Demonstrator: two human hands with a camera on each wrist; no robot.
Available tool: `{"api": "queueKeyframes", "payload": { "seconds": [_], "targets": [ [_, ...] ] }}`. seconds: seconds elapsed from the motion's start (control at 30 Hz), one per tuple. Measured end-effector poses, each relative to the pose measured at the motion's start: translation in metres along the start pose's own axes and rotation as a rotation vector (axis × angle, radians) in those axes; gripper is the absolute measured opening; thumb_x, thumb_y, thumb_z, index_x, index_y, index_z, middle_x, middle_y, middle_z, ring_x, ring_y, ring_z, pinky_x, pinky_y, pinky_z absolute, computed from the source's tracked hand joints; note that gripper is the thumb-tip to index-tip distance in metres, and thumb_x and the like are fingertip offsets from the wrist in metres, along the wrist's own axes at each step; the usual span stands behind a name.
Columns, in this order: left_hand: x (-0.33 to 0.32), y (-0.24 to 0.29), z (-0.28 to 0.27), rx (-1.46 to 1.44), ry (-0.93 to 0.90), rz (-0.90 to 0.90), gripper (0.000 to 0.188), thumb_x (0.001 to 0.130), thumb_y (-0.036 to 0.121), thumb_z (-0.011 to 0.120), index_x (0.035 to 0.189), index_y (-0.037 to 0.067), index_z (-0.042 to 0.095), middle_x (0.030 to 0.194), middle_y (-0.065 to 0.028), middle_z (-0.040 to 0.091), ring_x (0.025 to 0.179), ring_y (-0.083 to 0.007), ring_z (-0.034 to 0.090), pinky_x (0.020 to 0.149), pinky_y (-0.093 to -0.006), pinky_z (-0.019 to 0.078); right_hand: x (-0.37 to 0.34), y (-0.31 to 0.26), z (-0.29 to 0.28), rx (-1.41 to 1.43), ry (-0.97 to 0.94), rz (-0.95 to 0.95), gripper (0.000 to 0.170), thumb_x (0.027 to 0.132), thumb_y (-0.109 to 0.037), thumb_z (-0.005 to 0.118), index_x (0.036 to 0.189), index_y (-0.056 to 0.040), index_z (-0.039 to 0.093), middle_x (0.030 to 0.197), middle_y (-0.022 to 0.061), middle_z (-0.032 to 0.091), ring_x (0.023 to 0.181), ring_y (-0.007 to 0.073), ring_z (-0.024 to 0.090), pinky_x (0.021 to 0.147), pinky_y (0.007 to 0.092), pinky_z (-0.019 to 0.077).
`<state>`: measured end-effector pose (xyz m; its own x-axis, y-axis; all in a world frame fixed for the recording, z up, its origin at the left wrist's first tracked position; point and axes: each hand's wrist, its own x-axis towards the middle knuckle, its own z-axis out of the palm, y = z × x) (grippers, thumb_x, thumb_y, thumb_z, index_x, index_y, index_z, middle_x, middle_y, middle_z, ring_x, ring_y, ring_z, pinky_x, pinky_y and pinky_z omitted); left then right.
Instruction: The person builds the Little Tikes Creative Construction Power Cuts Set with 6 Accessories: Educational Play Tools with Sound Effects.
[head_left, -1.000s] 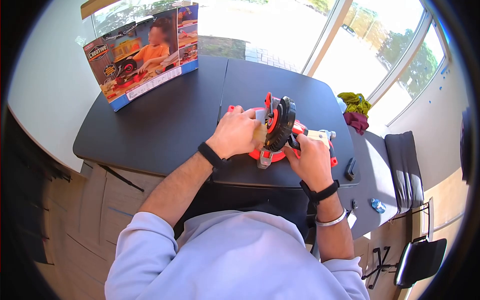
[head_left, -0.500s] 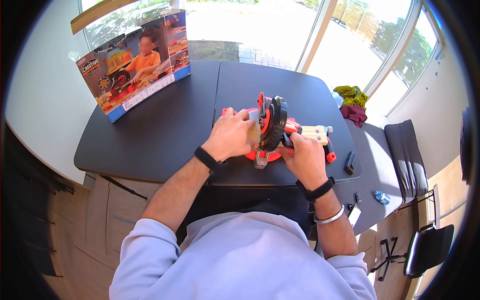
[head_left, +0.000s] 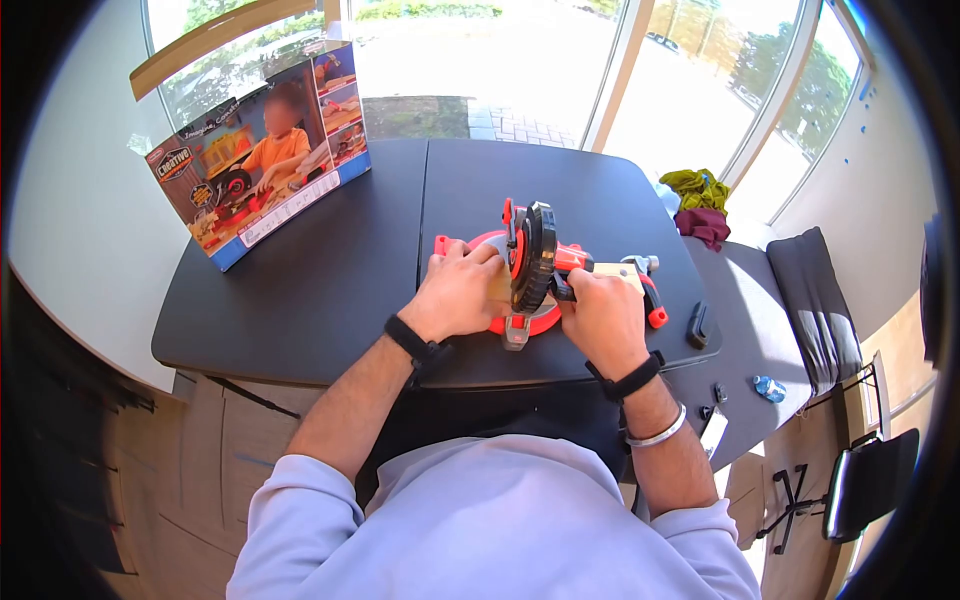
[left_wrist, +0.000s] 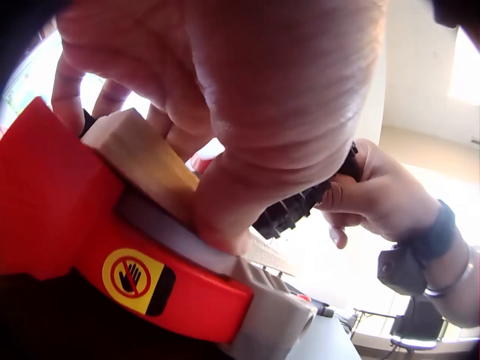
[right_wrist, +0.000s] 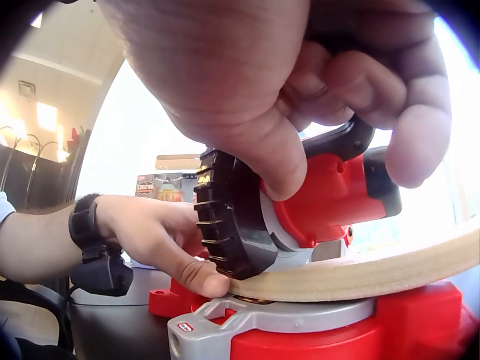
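The whole head view has shifted a little: the table (head_left: 310, 300) and the picture box (head_left: 265, 150) show lower than a second ago, and the saw, the board and the hands have slid with them, so it looks as if the wearer's head has moved. Next to the table, the saw (head_left: 572, 258) shows no plain shift. Its black toothed blade (head_left: 540, 258) looks slightly more upright, perhaps from the new angle. The work seems to be at the same stage, blade down at the board.

By count, largest first: one table; one box, upright by the far left corner; one toy saw, right of the centre seam and close to the near edge, with one blade; one pale board (right_wrist: 375, 281) lying across the saw's base, its end towards the left hand (head_left: 458, 293); one hammer (head_left: 654, 296) just right of the saw; and one dark case (head_left: 697, 325) near the near right corner. Past the right edge are two cloths (head_left: 697, 190) and one bottle (head_left: 769, 389).

Of the two hands, the left pinches the board, thumb against its side and fingers spread beyond it. The right hand (head_left: 605, 318) grips the saw's handle, fingers curled, thumb against the red housing.
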<state>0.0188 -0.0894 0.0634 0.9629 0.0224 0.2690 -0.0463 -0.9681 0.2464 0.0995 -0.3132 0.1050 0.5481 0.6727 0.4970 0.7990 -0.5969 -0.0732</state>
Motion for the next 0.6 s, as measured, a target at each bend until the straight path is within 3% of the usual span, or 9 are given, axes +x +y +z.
{"api": "queueKeyframes", "payload": {
  "seconds": [0.6],
  "targets": [
    [0.0043,-0.0008,0.0017,-0.106,-0.001,0.03,0.063,0.078,0.033,0.092,0.133,0.011,0.07,0.142,-0.0035,0.064,0.124,-0.0388,0.055,0.102,-0.056,0.051,0.0046,-0.0009,-0.0031,-0.035,0.04,0.0,0.011,0.085,-0.011,0.073,0.079,-0.0055,0.066,0.075,0.015,0.072,0.073,0.0369,0.073,0.066,0.0487,0.0557]
  ]
}}
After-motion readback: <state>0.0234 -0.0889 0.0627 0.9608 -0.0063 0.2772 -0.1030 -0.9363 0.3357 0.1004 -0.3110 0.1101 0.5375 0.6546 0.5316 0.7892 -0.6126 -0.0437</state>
